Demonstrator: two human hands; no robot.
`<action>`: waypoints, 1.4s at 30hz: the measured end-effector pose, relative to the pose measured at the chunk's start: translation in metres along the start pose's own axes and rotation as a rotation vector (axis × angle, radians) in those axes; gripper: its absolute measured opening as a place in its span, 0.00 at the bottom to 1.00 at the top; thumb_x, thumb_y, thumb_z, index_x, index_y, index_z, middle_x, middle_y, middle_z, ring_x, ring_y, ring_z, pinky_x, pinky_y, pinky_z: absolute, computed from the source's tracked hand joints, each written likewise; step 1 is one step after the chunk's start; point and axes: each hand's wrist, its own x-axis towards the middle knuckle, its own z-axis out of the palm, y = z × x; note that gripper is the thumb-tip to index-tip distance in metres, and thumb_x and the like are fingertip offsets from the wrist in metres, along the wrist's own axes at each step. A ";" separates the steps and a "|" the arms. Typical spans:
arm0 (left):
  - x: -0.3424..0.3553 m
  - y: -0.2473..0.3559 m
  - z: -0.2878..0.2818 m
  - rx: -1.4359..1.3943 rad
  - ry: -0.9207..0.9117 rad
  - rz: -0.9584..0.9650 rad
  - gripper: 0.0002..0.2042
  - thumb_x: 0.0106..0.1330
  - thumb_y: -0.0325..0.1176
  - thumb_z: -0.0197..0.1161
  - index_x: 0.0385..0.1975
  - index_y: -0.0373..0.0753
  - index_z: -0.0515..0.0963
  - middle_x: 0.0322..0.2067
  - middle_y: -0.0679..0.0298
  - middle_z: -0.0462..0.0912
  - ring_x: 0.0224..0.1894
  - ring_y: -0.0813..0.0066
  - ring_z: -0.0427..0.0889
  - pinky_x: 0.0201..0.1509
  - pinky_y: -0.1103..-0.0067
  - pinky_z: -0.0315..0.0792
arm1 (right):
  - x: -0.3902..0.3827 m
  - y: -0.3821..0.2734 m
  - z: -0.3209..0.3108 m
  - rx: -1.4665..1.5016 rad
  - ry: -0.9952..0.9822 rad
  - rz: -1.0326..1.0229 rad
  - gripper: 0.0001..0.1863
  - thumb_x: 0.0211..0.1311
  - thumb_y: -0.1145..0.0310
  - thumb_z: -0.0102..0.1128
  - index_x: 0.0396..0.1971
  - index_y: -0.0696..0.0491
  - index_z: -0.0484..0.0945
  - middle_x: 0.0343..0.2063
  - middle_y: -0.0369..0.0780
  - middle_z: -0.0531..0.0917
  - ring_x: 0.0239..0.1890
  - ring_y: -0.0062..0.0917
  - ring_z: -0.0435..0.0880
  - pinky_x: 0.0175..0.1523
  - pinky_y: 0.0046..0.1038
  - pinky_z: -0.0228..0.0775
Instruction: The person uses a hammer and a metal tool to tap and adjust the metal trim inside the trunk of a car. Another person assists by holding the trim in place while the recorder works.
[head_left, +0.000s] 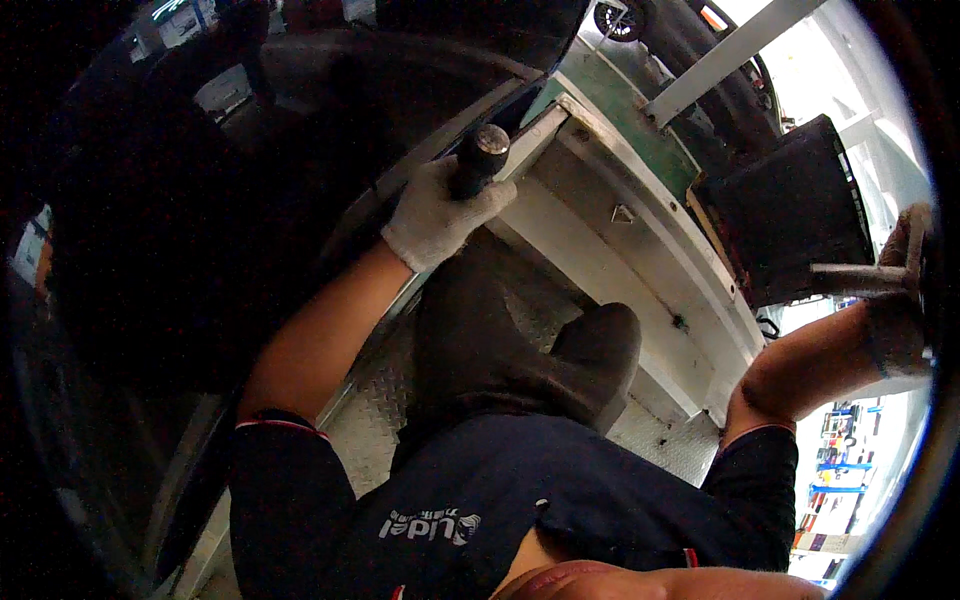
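Note:
My left hand (435,215), in a pale knitted glove, is wrapped round a thick black cylinder (480,165). The cylinder's round end is worn and greyish and points up; whether it is a tool handle or a torch does not show. Beside this hand is the dark, glossy body of a vehicle (400,130). My bent right arm is raised at the far right, and my right hand (905,270) lies against the dark rim of the picture. A grey bar-like shape (860,277) sticks out there; whether it is a gloved finger or a held thing is unclear.
Under me is a patterned metal plate floor (375,410), bordered by a pale metal frame (640,240) with a raised edge. Beyond it are green flooring (625,115), a slanting pale post (730,62), a black box-like panel (785,215) and another car's wheel (620,20).

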 end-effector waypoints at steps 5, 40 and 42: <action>0.000 0.004 -0.014 0.135 0.042 0.042 0.18 0.63 0.48 0.73 0.30 0.36 0.82 0.26 0.69 0.79 0.33 0.79 0.77 0.40 0.73 0.73 | -0.079 0.087 0.046 -0.842 -0.934 0.829 0.17 0.78 0.66 0.58 0.59 0.59 0.77 0.39 0.36 0.83 0.39 0.22 0.79 0.49 0.23 0.71; -0.018 -0.009 -0.001 0.207 0.059 0.071 0.11 0.64 0.42 0.72 0.29 0.44 0.80 0.23 0.77 0.76 0.27 0.86 0.72 0.33 0.81 0.66 | -0.120 0.076 0.030 -0.331 -0.380 0.809 0.13 0.75 0.65 0.63 0.51 0.56 0.78 0.38 0.32 0.81 0.39 0.18 0.78 0.45 0.25 0.73; -0.023 -0.005 0.006 0.189 0.015 0.084 0.12 0.64 0.43 0.72 0.31 0.40 0.82 0.26 0.72 0.81 0.32 0.81 0.78 0.40 0.76 0.73 | -0.123 0.085 0.034 -0.370 -0.442 0.689 0.13 0.74 0.66 0.64 0.51 0.57 0.78 0.35 0.32 0.83 0.35 0.20 0.79 0.43 0.28 0.75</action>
